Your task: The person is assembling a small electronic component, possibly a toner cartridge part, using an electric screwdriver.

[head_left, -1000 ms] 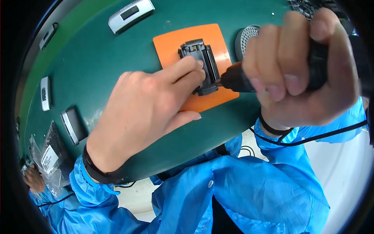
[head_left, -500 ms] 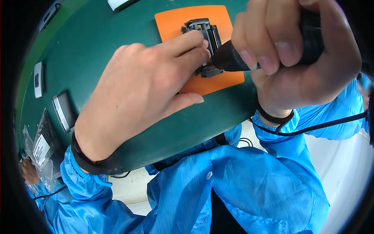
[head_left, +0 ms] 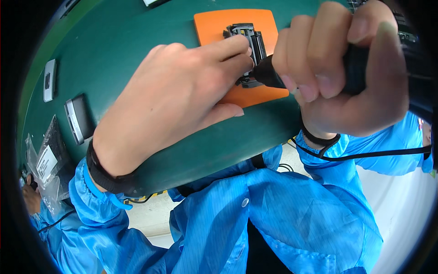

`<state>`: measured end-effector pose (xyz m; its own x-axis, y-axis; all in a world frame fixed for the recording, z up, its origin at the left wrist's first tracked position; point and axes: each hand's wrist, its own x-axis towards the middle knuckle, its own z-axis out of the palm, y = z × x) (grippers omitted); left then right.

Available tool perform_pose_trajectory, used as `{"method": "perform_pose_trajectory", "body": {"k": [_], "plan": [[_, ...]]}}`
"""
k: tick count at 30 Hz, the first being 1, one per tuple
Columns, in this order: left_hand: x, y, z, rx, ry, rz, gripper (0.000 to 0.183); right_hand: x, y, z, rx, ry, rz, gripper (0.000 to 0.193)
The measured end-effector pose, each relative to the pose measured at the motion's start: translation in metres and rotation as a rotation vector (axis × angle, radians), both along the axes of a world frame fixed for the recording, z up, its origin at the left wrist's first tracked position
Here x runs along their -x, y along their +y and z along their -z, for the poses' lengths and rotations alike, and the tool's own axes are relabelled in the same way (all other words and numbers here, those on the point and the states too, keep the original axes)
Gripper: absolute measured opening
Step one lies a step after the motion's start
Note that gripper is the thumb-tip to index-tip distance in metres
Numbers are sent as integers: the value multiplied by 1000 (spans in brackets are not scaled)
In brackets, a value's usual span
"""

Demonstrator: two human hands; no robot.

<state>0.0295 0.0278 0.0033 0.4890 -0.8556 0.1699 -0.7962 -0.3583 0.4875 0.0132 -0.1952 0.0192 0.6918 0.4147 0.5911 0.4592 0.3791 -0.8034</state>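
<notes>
A black plastic housing (head_left: 260, 44) with a boxy frame lies on an orange mat (head_left: 210, 27). My left hand (head_left: 164, 100) reaches over it from the left, its index and middle fingertips closed against the housing and hiding part of it. The left thumb is stretched out over the mat's near edge. My right hand (head_left: 337, 77) is wrapped round a black electric screwdriver (head_left: 269, 72), held slanting with its tapered nose down at the housing's near right side. The bit's tip is hidden, so contact with a screw cannot be seen.
The green table (head_left: 137, 55) carries a silver-grey slotted part (head_left: 49, 80) and a dark cover with a silver edge (head_left: 79, 119) on the left. Near its edge is a clear plastic bag (head_left: 49, 160) with a white label. Another person's hand (head_left: 32, 199) shows beside the bag.
The view has shifted slightly, so mat and housing appear a little further right. Both hands keep their hold; the screwdriver stays at the housing, its slant looking slightly changed.
</notes>
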Motion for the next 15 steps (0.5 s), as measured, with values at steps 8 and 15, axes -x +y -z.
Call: {"method": "perform_pose_trajectory", "body": {"k": [8, 15], "plan": [[-2, 0, 0, 19, 3, -7, 45, -4, 4, 0, 68, 7, -19, 20], [-1, 3, -8, -103, -8, 18, 50, 12, 26, 2, 1, 104, 324, 21]]}}
